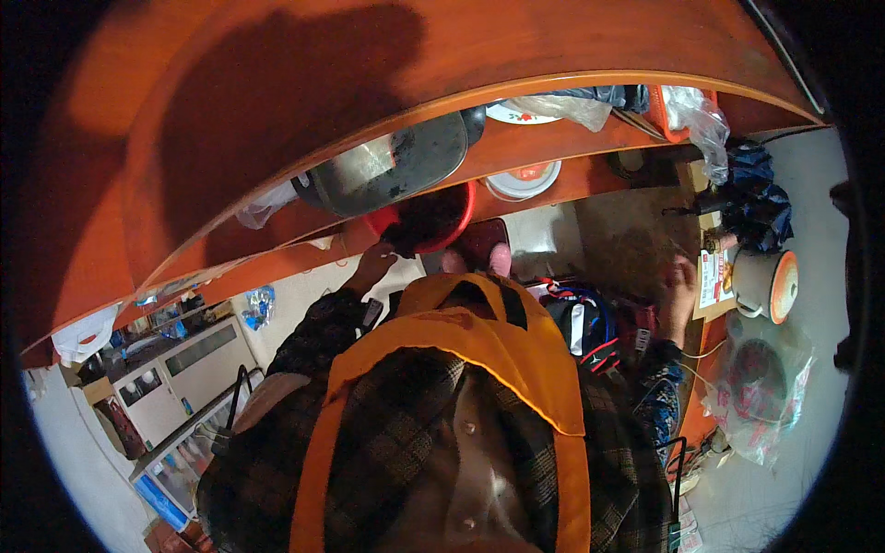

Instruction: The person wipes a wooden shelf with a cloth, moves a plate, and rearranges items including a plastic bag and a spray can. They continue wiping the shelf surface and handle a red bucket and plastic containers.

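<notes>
My left hand (375, 268) is at the near left rim of a red plastic basin (469, 214). Its fingertips meet dark material (430, 216) that fills the basin and reaches over the rim; whether they grip it cannot be told. The basin stands partly under a shelf, in front of my pink shoes (499, 260). Well to the right, my right hand (680, 278) is raised with its fingers apart, holding nothing visible. It is beside a cardboard box (719, 304) with a printed sheet on it. A backpack (584, 321) lies between my body and that hand.
A wooden shelf unit (484, 41) arches ahead, bearing a dark pan-like appliance (408, 166), a floral plate (522, 114) and a lidded white bucket (525, 181). On the right are a lidded pot (760, 283), a folded umbrella (753, 200) and a clear plastic bag (760, 394). A white cabinet (187, 380) stands left.
</notes>
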A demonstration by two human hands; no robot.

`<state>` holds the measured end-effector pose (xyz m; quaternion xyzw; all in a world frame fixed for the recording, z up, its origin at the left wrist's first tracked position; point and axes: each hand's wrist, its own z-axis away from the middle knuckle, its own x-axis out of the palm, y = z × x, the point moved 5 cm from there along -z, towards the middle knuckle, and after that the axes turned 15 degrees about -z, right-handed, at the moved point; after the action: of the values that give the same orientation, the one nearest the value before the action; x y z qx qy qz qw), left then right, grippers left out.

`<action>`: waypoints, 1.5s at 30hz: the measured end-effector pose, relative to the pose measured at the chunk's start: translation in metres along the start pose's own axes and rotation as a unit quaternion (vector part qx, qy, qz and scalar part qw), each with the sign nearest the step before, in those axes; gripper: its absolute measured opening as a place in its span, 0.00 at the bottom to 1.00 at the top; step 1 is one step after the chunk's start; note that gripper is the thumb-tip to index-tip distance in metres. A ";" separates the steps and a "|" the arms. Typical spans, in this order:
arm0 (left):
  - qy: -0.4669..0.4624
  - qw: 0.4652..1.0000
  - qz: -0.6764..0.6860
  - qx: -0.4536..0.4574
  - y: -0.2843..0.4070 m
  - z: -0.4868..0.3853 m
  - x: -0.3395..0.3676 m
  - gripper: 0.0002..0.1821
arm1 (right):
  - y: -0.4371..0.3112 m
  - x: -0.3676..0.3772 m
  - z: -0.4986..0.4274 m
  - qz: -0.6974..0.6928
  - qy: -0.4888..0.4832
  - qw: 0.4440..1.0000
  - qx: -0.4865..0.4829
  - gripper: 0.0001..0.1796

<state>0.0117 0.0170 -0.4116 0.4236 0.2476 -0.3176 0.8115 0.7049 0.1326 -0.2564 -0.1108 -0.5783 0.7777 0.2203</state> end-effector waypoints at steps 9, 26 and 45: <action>-0.082 0.985 -0.134 0.074 0.034 -0.087 0.032 0.14 | 0.141 0.116 0.049 0.133 -0.305 0.932 0.143 0.13; -0.156 0.947 -0.267 0.082 0.017 -0.144 0.049 0.31 | 0.187 0.273 0.116 0.202 -0.500 0.840 0.065 0.17; 0.118 0.985 0.018 0.125 0.113 0.029 -0.067 0.34 | 0.278 0.455 0.091 0.210 -0.702 0.680 0.036 0.41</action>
<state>0.0527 0.0630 -0.2921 0.5607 0.2918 -0.2796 0.7227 0.2069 0.2045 -0.4551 0.3567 -0.4961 0.6737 -0.4157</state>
